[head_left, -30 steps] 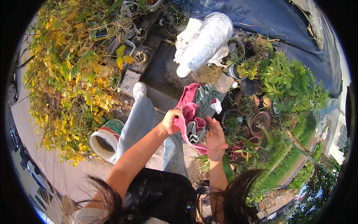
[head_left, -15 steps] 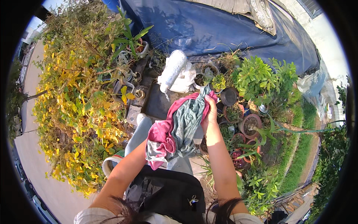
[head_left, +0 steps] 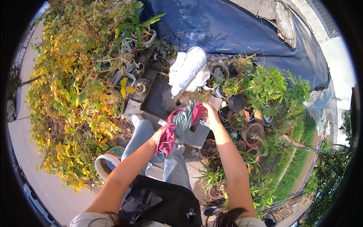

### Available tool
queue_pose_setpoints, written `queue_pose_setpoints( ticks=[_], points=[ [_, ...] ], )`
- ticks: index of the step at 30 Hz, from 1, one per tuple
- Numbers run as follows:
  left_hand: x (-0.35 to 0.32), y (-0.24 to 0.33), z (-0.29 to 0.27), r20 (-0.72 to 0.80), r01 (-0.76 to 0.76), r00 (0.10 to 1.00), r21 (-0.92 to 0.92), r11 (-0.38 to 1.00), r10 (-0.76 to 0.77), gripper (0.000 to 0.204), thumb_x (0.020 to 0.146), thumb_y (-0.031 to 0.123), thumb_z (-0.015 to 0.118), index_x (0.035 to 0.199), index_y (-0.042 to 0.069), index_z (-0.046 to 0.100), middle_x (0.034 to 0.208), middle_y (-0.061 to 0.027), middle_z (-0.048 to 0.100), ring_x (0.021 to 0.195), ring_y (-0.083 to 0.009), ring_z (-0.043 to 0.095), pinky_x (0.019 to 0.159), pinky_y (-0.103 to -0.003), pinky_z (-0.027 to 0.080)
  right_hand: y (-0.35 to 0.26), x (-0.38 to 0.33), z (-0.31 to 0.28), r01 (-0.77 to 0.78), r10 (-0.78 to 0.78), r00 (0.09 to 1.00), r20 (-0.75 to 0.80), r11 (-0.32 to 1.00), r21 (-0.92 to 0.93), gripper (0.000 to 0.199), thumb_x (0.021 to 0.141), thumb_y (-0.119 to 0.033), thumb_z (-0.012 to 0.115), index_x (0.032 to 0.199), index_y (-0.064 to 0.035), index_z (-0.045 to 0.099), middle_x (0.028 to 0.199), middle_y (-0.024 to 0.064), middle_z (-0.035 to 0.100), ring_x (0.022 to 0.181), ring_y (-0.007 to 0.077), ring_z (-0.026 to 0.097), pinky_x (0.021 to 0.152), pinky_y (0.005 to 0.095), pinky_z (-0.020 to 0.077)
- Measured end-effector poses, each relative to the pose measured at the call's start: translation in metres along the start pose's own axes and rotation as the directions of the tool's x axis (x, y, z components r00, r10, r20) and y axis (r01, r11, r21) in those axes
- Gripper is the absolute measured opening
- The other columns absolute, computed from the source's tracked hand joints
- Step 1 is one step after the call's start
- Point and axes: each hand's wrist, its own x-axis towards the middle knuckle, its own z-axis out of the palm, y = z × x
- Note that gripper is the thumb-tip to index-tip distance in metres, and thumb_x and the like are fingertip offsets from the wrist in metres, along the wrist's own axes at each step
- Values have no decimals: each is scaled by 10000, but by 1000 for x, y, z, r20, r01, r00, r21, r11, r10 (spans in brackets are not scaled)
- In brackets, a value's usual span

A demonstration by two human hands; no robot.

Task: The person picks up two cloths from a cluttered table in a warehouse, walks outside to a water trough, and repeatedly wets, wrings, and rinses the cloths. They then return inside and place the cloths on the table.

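In front of me hangs a bunched, wrung-looking cloth (head_left: 184,123), deep pink and grey-green. My left hand (head_left: 158,137) grips its near left end, where a pink fold bulges out and hides the fingertips. My right hand (head_left: 210,115) is at the pink far right end, with fingers bent against the fabric. Just beyond the cloth is a white plastic-wrapped bundle (head_left: 190,70), long and rounded. It stands over a dark, shallow basin-like floor (head_left: 157,100).
Yellow-green shrubs (head_left: 81,113) fill the left side. Several potted plants crowd the right, among them a terracotta pot (head_left: 254,132). A white bucket (head_left: 104,166) stands near my left forearm. A blue tarp (head_left: 227,30) covers the back.
The cloth was spread wider between my hands and is now gathered into a tighter, smaller bunch. It sits slightly lower and farther from me. The view has shifted a little.
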Motion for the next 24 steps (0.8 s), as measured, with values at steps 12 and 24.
queue_pose_setpoints(
  ticks=[12, 24],
  points=[
    [101, 90, -89, -242, -81, 969, -133, 988, 47, 201, 857, 243, 651, 1025, 172, 565, 756, -52, 611, 654, -223, 619, 586, -405, 519, -204, 243, 92, 467, -367, 878, 308, 801, -375, 450, 959, -394, 644, 1163, 3, 703, 1023, 68, 715, 943, 212, 667, 875, 365, 511],
    [162, 110, -61, -97, -83, 994, -412, 907, 47, 179, 901, 247, 518, 797, 104, 547, 690, -89, 599, 514, -235, 538, 455, -362, 451, -168, 274, 75, 323, -219, 939, 266, 828, -459, 499, 995, -417, 566, 1293, -17, 573, 1202, 101, 614, 1071, 245, 616, 937, 394, 497]
  ],
)
